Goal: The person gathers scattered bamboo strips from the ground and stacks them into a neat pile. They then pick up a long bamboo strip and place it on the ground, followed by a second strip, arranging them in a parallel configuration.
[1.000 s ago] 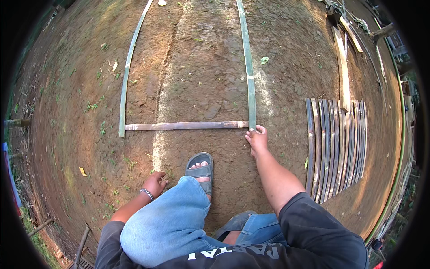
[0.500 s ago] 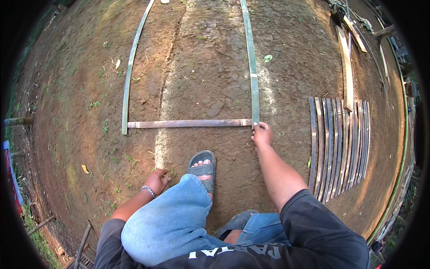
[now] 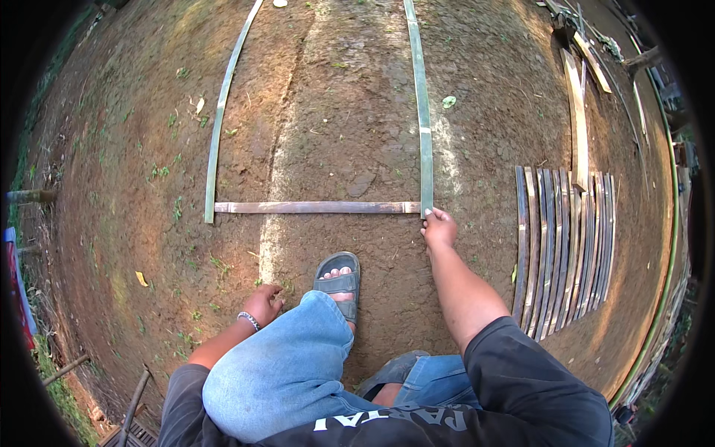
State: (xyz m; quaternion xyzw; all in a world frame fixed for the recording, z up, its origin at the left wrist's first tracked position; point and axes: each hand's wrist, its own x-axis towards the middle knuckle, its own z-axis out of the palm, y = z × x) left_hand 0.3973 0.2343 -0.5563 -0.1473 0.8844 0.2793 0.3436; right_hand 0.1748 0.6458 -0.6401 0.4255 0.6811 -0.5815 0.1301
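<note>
My right hand (image 3: 440, 229) pinches the near end of a long green bamboo strip (image 3: 424, 141) that runs away from me along the ground. Close to that pinch, a brown bamboo strip (image 3: 316, 207) lies crosswise. Its left end meets a second long green strip (image 3: 220, 119), so the three outline an open-ended frame on the soil. Low beside my bent knee hangs my left hand (image 3: 262, 302), a bracelet at the wrist. Its fingers are loosely bent and apart, with nothing visible in them; part of the palm is turned away.
Several dark bamboo slats (image 3: 558, 249) lie side by side at the right. A longer pale plank (image 3: 576, 123) reaches beyond them. My sandalled foot (image 3: 337, 283) rests just on the near side of the crosswise strip. Bare earth carries pale streaks, small weeds and leaves.
The view has shifted slightly, so the strips sit a little lower in it. My right hand stays at the green strip's end, its fingers slightly shifted; my left hand is nearly still.
</note>
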